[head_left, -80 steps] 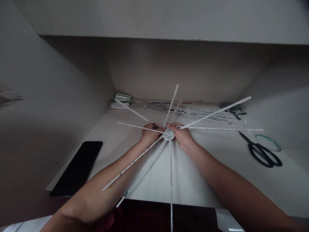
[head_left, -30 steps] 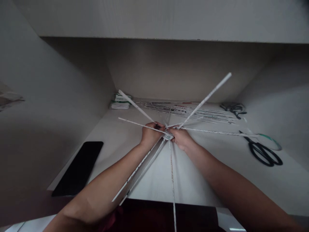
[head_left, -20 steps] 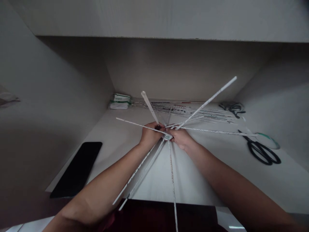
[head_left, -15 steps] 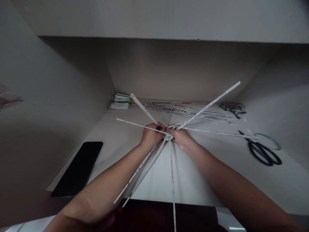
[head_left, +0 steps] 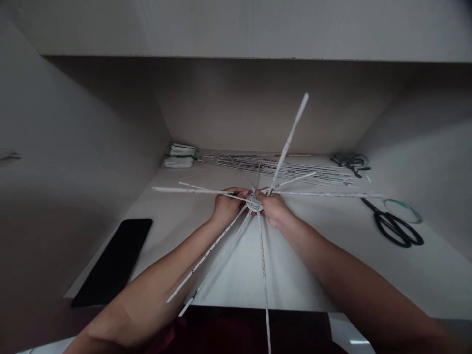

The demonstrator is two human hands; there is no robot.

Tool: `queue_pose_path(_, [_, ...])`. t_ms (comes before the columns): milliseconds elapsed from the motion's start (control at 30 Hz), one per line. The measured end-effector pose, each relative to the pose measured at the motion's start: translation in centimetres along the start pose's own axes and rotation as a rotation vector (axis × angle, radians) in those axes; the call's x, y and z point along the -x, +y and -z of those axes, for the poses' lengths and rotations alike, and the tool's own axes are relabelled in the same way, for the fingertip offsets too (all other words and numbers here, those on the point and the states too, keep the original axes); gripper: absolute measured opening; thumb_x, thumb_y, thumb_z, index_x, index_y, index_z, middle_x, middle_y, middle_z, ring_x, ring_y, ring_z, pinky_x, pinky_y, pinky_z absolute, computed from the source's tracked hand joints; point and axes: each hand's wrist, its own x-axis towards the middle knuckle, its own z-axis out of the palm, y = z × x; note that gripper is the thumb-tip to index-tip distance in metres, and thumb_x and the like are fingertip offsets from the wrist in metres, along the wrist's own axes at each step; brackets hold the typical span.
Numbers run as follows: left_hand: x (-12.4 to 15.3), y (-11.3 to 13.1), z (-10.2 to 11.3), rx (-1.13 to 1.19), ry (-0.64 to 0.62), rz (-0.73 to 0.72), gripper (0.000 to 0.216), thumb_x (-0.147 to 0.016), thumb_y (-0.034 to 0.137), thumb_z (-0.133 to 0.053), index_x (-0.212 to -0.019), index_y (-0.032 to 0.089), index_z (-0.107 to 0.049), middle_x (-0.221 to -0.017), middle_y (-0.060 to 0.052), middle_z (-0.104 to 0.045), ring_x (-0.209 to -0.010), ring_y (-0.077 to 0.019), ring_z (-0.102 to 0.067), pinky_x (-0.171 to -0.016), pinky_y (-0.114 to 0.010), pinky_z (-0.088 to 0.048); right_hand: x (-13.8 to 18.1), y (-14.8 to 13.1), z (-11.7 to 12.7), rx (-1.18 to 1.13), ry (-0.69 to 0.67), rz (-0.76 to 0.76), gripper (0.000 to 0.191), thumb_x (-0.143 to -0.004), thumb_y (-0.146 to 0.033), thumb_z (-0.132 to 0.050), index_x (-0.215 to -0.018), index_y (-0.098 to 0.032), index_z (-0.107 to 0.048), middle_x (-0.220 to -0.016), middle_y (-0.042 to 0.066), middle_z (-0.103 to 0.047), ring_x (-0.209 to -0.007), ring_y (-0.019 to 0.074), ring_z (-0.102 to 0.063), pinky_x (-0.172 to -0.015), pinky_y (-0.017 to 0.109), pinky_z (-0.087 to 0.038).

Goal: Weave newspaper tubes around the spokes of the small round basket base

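Between my two hands is a small round woven centre [head_left: 254,202] of rolled paper sticks, with several sticks radiating out from it. My left hand [head_left: 229,202] is closed on its left side, fingers pinched near the rim. On the right side, my right hand [head_left: 272,206] grips it with the thumb on top. One paper stick [head_left: 288,142] rises steeply up from beside my right thumb. Another stick [head_left: 262,260] hangs towards me over the table's front edge. The fingers under the weave are mostly hidden.
Several loose paper sticks [head_left: 295,169] lie along the back of the white table [head_left: 295,275]. A white packet [head_left: 180,155] stands back left, a black flat object [head_left: 114,260] front left. At right are black scissors [head_left: 396,228], a tape roll [head_left: 403,210] and a dark tangled item [head_left: 352,161].
The raised right stick has swung up and left to a steeper angle. The upper left stick has dropped to nearly level. My hands still hold the weave, whose round centre shows more.
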Motion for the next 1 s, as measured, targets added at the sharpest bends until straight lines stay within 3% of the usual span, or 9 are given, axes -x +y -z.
queue_pose_path(333, [-0.1,0.2,-0.2,0.210,0.035,0.162,0.036,-0.052,0.030,-0.082,-0.080,0.013,-0.069,-0.061,-0.001,-0.067,-0.050,-0.0131,-0.059,-0.050,-0.025,-0.046,0.6,-0.3,-0.1,0.043,-0.082,0.124,0.030,-0.069,-0.042,-0.073,-0.073,-0.020,-0.054,-0.050,-0.005,-0.056,-0.039,0.0122,-0.051,-0.035,0.024,-0.043])
queue_pose_path(533, [-0.4,0.1,-0.2,0.228,0.113,0.134,0.036,-0.052,0.026,-0.081,-0.083,0.011,-0.070,-0.061,-0.002,-0.068,-0.052,-0.0130,-0.060,-0.052,-0.025,-0.047,0.9,-1.5,0.4,0.046,-0.183,-0.087,0.016,-0.066,-0.027,-0.071,-0.074,-0.017,-0.062,-0.064,0.002,-0.066,-0.055,0.0160,-0.062,-0.047,0.028,-0.053])
queue_pose_path(733, [-0.6,0.0,0.2,0.288,0.044,0.166,0.038,-0.046,0.030,-0.087,-0.076,0.010,-0.074,-0.062,-0.005,-0.069,-0.055,-0.0150,-0.061,-0.057,-0.028,-0.050,0.7,-1.3,0.9,0.033,-0.149,-0.023,0.022,-0.057,-0.023,-0.079,-0.074,-0.017,-0.066,-0.075,0.004,-0.071,-0.066,0.0185,-0.065,-0.049,0.027,-0.054])
queue_pose_path(1000, [-0.4,-0.1,0.1,0.399,0.022,0.185,0.041,-0.036,0.025,-0.090,-0.070,0.010,-0.072,-0.059,-0.003,-0.068,-0.054,-0.0147,-0.061,-0.058,-0.029,-0.050,0.9,-1.5,0.5,0.058,-0.152,-0.082,0.012,-0.063,-0.021,-0.075,-0.072,-0.017,-0.068,-0.069,0.004,-0.070,-0.056,0.0149,-0.061,-0.044,0.024,-0.052])
